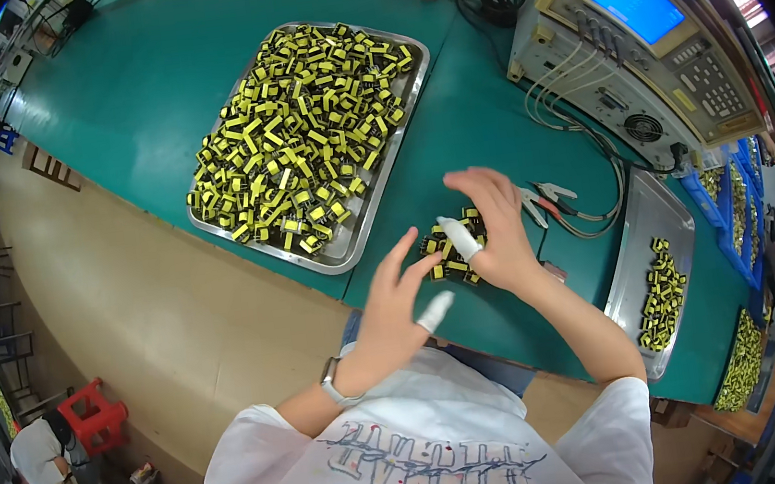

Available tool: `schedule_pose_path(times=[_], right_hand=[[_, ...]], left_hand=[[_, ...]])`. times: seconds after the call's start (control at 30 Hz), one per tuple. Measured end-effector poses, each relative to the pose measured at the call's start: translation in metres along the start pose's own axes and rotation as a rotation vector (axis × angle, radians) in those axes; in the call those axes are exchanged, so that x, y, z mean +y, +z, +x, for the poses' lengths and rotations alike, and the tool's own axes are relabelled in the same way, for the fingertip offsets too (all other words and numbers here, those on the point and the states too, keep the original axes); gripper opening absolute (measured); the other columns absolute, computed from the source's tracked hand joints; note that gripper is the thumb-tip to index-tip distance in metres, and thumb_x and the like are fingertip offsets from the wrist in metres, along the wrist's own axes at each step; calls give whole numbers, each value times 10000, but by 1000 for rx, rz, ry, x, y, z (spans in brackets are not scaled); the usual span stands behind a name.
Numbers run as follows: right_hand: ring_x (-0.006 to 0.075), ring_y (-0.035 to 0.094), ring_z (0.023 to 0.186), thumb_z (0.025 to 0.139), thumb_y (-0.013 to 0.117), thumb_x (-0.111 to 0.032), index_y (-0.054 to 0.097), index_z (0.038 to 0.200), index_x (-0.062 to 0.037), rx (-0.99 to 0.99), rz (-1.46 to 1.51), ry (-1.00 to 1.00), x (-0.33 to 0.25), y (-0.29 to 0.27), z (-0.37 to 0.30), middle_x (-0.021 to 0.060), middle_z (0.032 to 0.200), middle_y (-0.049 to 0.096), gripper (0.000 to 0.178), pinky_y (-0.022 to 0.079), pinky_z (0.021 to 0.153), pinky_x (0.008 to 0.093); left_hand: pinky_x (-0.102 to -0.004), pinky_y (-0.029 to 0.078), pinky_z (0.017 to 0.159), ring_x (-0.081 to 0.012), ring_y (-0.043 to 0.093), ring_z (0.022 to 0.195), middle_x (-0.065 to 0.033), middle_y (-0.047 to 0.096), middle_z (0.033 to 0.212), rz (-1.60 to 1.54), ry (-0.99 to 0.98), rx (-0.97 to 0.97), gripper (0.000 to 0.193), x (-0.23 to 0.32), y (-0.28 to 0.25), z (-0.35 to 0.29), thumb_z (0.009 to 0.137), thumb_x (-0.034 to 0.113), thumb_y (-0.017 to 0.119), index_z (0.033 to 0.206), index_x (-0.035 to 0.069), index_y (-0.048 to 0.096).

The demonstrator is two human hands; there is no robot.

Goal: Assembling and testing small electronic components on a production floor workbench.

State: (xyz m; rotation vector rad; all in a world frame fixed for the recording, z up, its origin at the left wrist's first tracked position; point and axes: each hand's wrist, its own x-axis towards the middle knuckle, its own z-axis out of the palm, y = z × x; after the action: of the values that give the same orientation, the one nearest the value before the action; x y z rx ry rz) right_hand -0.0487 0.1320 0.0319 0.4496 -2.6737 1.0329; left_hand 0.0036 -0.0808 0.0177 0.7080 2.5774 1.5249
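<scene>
Near the front edge of the green table (452, 132), between a large and a small metal tray, lies a little cluster of small block-shaped components (440, 272), yellow on top and black at the sides. Both bare hands are over it. The left hand (388, 311) comes in from its left, the fingers spread and the thumb, in a white finger cover (436, 312), held well away from them; its grip is wide open with nothing visible in it, and one fingertip reaches the cluster's left side, though whether it touches cannot be told. The right hand (495, 234) hangs over the cluster's right side, its thumb, also covered in white, lying across the components in view and its fingers stretched out beyond; this grip too is open, with a clear gap between thumb and fingers and no component seen held. A wristwatch (331, 382) with a pale band sits on the left wrist.

Toward the table's far edge, the large rectangular metal tray (347, 250) carries a broad heap of the same components, its near corner partly bare. Just right of the right hand lie metal test clips (534, 208), their grey cables (614, 177) running up to a beige measuring instrument (689, 60) with a lit blue screen. By the table's right end, the small metal tray (627, 285) holds a narrower pile, with blue plastic bins (710, 207) beside it.
</scene>
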Motion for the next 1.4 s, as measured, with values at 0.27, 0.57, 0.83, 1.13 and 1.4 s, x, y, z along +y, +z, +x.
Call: schedule_pose_path(times=[0.27,0.57,0.83,1.13,1.4], right_hand=[[470,273,1500,722,822,-77,492,1516,-245,-106,-27,-396,-65,70,111,125,1669,289,876,289,1187,600],[378,434,1393,624,735,9,577,1357,-148,-303,-162,-523,-62,94,139,101,1511,463,766,452,1050,532],[408,466,1327,692,756,22,596,1286,-132,-234,-60,-418,-31,77,104,126,1368,519,635,451,1071,536],[441,406,1391,757,819,-105,527,1483,-164,-325,15,-330,-24,75,104,158,1539,446,785,407,1147,551],[435,418,1377,602,787,6,479,1465,-157,-379,-38,-285,-32,80,100,150,1532,400,931,420,1128,555]], left_hand=[[-516,327,1184,-421,397,1402,-228,440,1499,552,-148,675,748,-22,-81,32,864,81,751,1519,5,398],[-571,296,1178,-486,302,1396,-243,370,1479,541,-177,491,854,-44,-78,41,751,-51,669,1538,-20,340],[-549,335,1144,-455,353,1349,-192,407,1398,528,5,440,792,-45,-51,38,647,-174,593,1400,61,531],[-530,374,1138,-452,339,1387,-205,379,1478,540,27,430,724,-52,-56,48,714,-156,646,1389,75,523],[-527,365,1176,-428,355,1423,-158,419,1527,600,12,303,817,-56,-81,48,620,-135,704,1381,92,513]])
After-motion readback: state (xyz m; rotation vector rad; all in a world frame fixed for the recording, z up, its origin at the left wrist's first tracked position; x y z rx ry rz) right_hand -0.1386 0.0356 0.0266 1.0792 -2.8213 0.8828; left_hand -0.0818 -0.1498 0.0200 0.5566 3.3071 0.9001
